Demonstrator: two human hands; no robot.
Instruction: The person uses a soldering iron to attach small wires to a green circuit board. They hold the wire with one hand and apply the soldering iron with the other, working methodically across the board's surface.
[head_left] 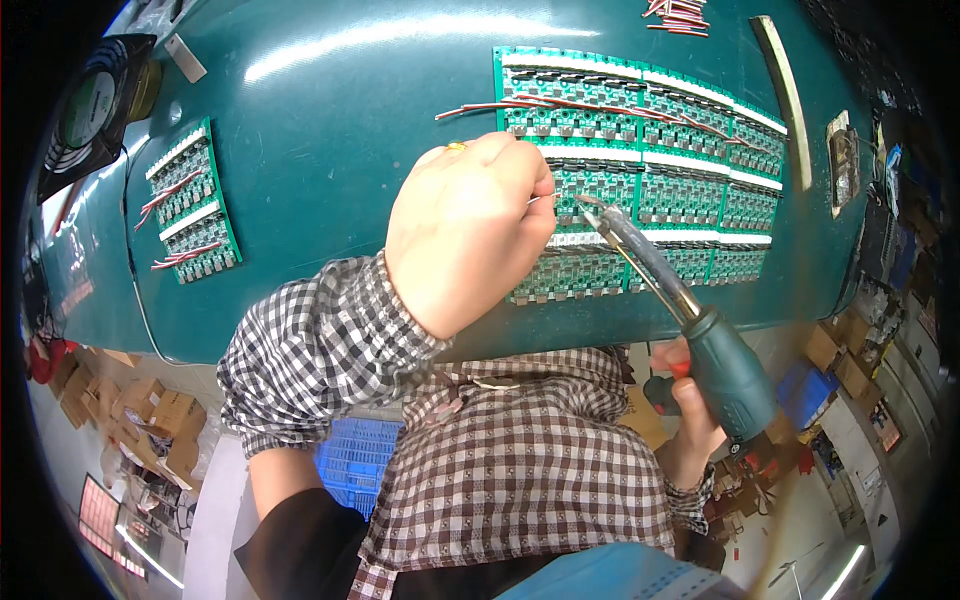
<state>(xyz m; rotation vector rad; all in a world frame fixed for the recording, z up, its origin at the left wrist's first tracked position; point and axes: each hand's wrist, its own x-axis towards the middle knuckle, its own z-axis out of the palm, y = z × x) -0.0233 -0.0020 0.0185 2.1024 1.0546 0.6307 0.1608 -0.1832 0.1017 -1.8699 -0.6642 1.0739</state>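
My left hand (470,230) is closed in a pinch over the left part of a large panel of green circuit boards (680,200). A thin pale wire (534,198) shows between its thumb and fingertip; the rest of it is hidden by the hand. My right hand (695,415) is wrapped round the green handle of a soldering iron (735,375). The iron's tip reaches the boards a little to the right of my left fingertips; whether it touches a board I cannot tell. Several red and white wires (590,106) lie across the panel's upper rows.
On the green tabletop (330,150), a smaller board panel (190,215) with red and white wires lies left. A black fan (95,110) stands at the far left. A wire bundle (678,16), a pale strip (783,90) and a small tray (843,165) lie back and right.
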